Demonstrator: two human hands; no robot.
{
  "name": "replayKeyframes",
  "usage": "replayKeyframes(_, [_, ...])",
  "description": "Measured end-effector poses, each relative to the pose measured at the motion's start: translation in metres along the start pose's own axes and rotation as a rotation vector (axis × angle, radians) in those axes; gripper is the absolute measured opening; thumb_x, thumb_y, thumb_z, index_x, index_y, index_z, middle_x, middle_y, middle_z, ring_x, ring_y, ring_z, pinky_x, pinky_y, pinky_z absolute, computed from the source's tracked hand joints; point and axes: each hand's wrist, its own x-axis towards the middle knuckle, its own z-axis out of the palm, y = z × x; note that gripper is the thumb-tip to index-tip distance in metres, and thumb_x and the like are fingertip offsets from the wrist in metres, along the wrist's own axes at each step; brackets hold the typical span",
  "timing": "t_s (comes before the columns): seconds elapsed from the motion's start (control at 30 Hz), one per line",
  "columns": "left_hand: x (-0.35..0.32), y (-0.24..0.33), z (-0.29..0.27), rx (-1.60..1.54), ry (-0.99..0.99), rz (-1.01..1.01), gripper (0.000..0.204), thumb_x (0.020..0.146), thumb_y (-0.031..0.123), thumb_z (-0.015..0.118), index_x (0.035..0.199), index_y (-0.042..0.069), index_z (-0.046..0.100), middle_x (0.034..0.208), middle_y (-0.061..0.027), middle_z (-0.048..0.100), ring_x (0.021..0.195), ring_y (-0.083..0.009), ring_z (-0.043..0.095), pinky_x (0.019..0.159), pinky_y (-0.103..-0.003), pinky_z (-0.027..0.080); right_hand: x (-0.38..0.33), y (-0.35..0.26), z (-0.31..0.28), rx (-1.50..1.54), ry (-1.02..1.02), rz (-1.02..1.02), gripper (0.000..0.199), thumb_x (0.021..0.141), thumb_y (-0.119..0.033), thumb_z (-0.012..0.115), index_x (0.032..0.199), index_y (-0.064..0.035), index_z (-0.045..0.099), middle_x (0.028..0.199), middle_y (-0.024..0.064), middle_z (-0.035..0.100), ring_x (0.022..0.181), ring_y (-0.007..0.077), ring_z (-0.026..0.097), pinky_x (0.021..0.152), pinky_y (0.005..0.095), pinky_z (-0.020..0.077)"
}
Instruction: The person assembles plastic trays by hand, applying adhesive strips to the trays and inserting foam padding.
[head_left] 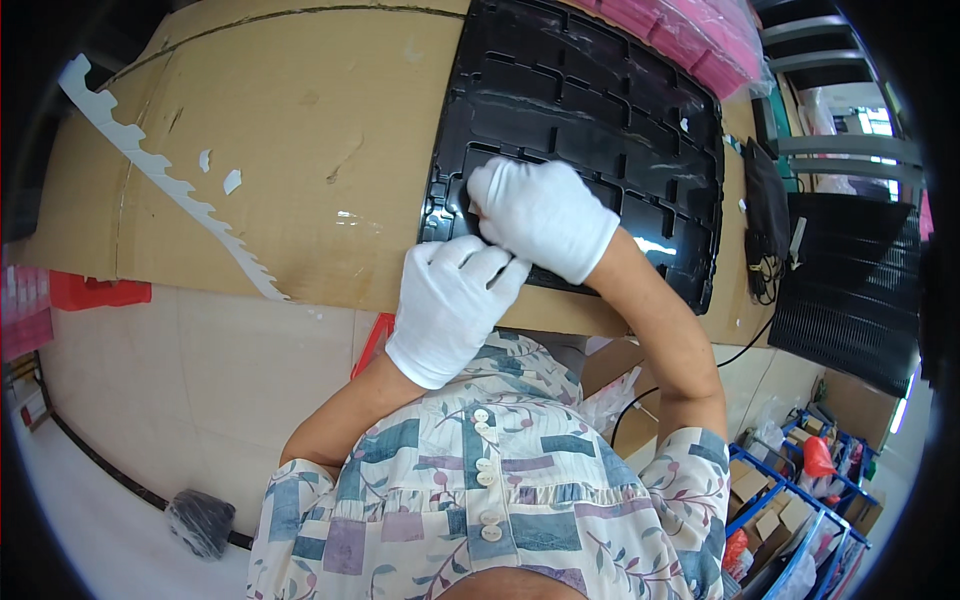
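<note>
We press our left hand (452,300) in its white glove on the near edge of the big black plastic panel with many square pockets (600,120). Our right hand (545,215), gloved too, pinches that edge, its grip narrow. The panel lies flat on brown cardboard (300,130) covering the counter. A white jagged paper strip (170,180) lies well apart.

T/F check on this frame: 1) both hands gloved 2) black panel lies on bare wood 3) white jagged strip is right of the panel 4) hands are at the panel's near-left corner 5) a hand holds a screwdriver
1) True: left hand and right hand wear white gloves.
2) False: the black panel lies on a cardboard sheet.
3) False: the white jagged strip lies left of it.
4) True.
5) False: no tool shows; the fingers press on the panel's edge.
</note>
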Motion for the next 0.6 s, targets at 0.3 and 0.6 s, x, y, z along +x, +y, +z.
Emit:
replayKeyframes(0.3, [-0.001,-0.004,0.005,-0.012,0.049,0.003,0.032,0.076,0.011,0.066,0.107,0.014,0.070,0.090,0.0000,0.064,0.080,-0.0205,0.062,0.064,-0.036,0.044,-0.021,0.020,-0.044,0.934,0.164,0.383,0.014,0.084,-0.016,0.058,0.089,-0.0027,0.061,0.073,0.0081,0.062,0.061,0.0143,0.059,0.055,0.0283,0.0480])
replayKeyframes(0.6, [0.011,-0.006,-0.001,-0.109,0.070,0.063,0.035,0.074,0.003,0.071,0.108,0.008,0.069,0.081,-0.0033,0.063,0.063,-0.0232,0.058,0.051,-0.035,0.046,-0.296,0.052,-0.100,0.842,0.279,1.130,0.011,0.086,-0.014,0.061,0.085,-0.0055,0.055,0.072,-0.0003,0.053,0.058,0.0074,0.051,0.053,0.0218,0.0408])
